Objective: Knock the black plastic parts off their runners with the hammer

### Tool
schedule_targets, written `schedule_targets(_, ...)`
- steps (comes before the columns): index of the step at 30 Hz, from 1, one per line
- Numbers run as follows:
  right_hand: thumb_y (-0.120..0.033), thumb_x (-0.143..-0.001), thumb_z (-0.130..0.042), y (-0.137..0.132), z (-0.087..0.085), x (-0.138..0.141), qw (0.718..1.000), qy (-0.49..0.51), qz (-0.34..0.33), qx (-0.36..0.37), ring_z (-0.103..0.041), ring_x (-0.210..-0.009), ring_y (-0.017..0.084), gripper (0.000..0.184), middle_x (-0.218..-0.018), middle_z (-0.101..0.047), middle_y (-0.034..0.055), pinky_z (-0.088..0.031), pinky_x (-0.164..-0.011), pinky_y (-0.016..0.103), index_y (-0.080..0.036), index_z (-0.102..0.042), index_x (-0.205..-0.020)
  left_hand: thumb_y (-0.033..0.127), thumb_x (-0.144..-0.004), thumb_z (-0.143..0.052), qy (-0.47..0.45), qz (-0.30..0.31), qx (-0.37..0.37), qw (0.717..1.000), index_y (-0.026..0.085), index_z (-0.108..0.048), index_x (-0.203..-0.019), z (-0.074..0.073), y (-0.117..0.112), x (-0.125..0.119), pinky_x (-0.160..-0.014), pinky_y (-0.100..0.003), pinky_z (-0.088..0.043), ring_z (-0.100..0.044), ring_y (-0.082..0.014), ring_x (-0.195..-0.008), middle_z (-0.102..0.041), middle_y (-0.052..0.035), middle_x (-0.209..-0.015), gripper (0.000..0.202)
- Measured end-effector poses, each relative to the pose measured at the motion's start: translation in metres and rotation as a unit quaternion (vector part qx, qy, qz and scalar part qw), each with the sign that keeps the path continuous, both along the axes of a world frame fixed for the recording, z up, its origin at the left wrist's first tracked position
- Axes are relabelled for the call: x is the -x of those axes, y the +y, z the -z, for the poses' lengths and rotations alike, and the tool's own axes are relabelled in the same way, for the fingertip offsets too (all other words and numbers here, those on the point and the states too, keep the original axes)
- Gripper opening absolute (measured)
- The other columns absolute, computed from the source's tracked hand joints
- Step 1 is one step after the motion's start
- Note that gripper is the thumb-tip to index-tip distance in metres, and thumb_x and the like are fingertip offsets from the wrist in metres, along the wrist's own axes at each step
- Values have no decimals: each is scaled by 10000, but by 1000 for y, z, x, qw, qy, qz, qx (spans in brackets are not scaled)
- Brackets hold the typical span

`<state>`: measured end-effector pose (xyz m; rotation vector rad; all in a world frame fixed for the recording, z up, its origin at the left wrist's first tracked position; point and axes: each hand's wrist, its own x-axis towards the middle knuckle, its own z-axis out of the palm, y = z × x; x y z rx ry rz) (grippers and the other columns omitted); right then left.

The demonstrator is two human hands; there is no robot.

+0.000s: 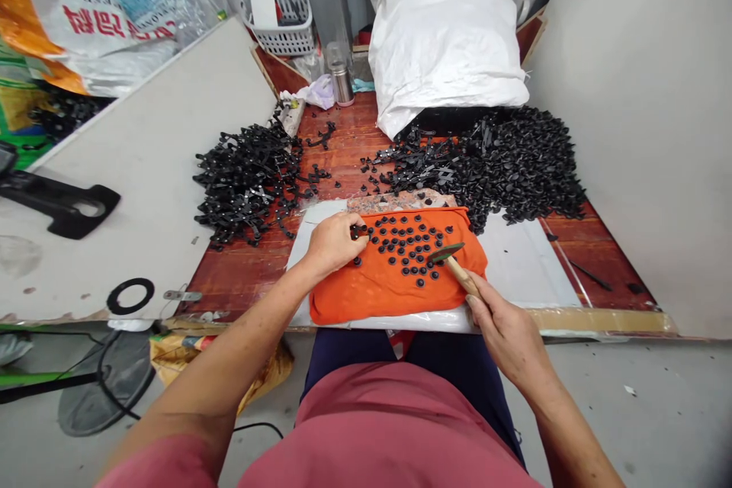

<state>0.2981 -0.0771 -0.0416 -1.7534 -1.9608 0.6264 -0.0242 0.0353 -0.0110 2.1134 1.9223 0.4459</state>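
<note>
Cloth [354, 296], orange, lies mid-front on bench [243, 286] in head view; small blk pcs [401, 251] spread over its mid & upper part. L hand [336, 245] at approx 10 o'clock, fingertips pinching blk part [358, 232]. R hand [506, 324] at 4, gripping wood handle of flat-headed tool [460, 274]; head's over the pcs, can't tell if touching. Lg blk heap [531, 160] at 2, 2nd heap [245, 183] at 10, white sack [446, 53] approx 12, steel flask [342, 84] btwn 11 & 12.

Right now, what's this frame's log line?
left hand: at black part | right hand: grips wooden-handled tool | orange cloth: black pieces on top
</note>
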Motion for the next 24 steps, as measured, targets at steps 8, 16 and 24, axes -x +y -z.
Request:
schedule_targets(8,-443,-1050,-421,1,1,1,1000,-17,17,15,-778,-913,240,487,-1130,-795,47,-604,-820,330,-294,-568,-1490,264,-816,-622,4,24,6,1000,214,-740,-833,1,-1,1,-701,-309,-446,-625,-209,-785,-714,-52,-878,130)
schedule_targets(16,-431,-1054,-418,1,1,1,1000,-28,13,2,-784,-859,235,481,-1066,-809,39,-608,-735,306,-294,-568,-1490,374,-845,-623,-1,56,14,998,213,-704,-817,-2,-7,14,-697,-305,-425,-608,-212,-783,-699,-50,-842,182)
schedule_targets(24,-425,-1057,-413,1,4,1,999,-50,8,-14,-783,-942,254,469,-1218,-774,38,-607,-733,317,-308,-564,-1485,338,-999,-373,-120,32,-14,992,216,-553,-787,-1,-18,27,-694,-280,-394,-540,-161,-706,-597,11,-728,304)
